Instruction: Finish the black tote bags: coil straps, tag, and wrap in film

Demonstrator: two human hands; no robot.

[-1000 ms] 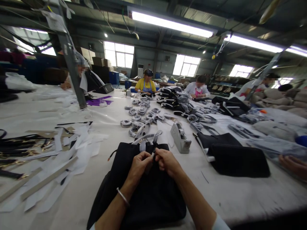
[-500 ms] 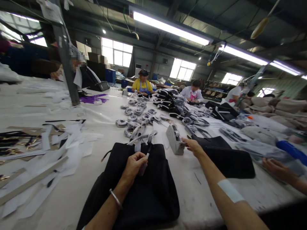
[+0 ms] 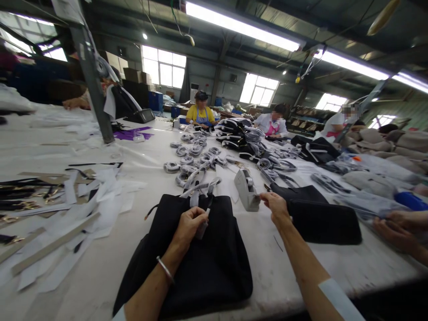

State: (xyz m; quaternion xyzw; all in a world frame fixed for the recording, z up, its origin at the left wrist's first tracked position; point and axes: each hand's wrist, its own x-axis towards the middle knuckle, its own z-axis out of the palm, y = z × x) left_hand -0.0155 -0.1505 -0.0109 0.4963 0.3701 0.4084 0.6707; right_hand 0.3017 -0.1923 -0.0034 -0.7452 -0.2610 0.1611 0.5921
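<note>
Left hand (image 3: 191,224) pinches a slim strap (image 3: 209,203), right hand (image 3: 277,207) filmy tape (image 3: 260,197) at an angular dispenser (image 3: 245,188).

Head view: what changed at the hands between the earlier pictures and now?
Since the earliest picture, the right hand has let go of the thin dark strap at the top of the soft black bag and moved right, to the front end of the grey tape dispenser; whether it grips anything there is unclear. The left hand stayed pinching the strap; bag and dispenser stayed in place.

Bright overhead tubes (image 3: 242,26) and blown-out windows (image 3: 164,66) glare amid dimness.
</note>
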